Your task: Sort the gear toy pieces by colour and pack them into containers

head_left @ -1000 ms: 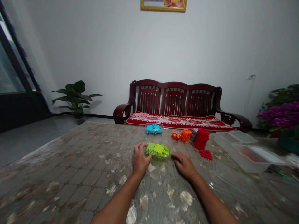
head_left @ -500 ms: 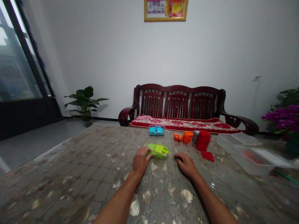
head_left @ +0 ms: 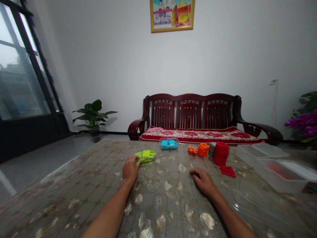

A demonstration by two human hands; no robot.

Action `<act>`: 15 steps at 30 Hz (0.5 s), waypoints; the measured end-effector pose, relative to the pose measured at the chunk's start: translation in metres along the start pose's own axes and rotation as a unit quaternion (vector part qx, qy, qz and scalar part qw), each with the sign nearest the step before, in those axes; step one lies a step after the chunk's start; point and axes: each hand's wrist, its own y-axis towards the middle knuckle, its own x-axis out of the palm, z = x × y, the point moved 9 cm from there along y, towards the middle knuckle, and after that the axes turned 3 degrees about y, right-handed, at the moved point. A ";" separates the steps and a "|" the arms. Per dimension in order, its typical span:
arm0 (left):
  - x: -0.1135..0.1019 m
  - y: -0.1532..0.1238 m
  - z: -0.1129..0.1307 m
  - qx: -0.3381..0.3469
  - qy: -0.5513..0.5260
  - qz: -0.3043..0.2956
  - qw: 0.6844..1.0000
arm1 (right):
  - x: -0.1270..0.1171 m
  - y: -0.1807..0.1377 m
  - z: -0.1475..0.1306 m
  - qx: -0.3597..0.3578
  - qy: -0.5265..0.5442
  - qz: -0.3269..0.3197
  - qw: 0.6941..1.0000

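Note:
A clear plastic box heaped with lime-green gear-shaped pieces (head_left: 148,154) stands on the table, left of the middle. My left hand (head_left: 131,168) grips its left end, the thumb on the near side. My right hand (head_left: 204,180) lies on the table to the right, fingers loosely bent and thumb a little apart, holding nothing. Beyond the hands is a second clear box with blue pieces (head_left: 169,143). Past my right hand stand orange clusters (head_left: 203,149), a large red block of joined pieces (head_left: 221,153) and a flat red piece (head_left: 228,171).
At the right are a translucent bin (head_left: 279,181) with something red inside and a clear lid or tray (head_left: 250,201) close to my right forearm. A patterned cover lies over the table (head_left: 99,195). A wooden bench (head_left: 190,114) stands behind it.
My left hand has moved the box of green pieces left across the table, away from my right hand. The right hand stays in about the same place. The view has tilted slightly up.

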 end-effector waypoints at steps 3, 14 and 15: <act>0.007 0.021 -0.004 -0.010 0.009 -0.002 1.000 | 0.001 0.001 0.003 0.005 0.000 0.000 1.000; 0.040 0.080 0.007 -0.019 0.025 -0.014 0.999 | 0.002 0.000 0.011 0.017 0.023 0.003 1.000; 0.042 0.083 0.009 -0.019 0.025 -0.015 0.999 | 0.002 0.000 0.012 0.019 0.024 0.002 1.000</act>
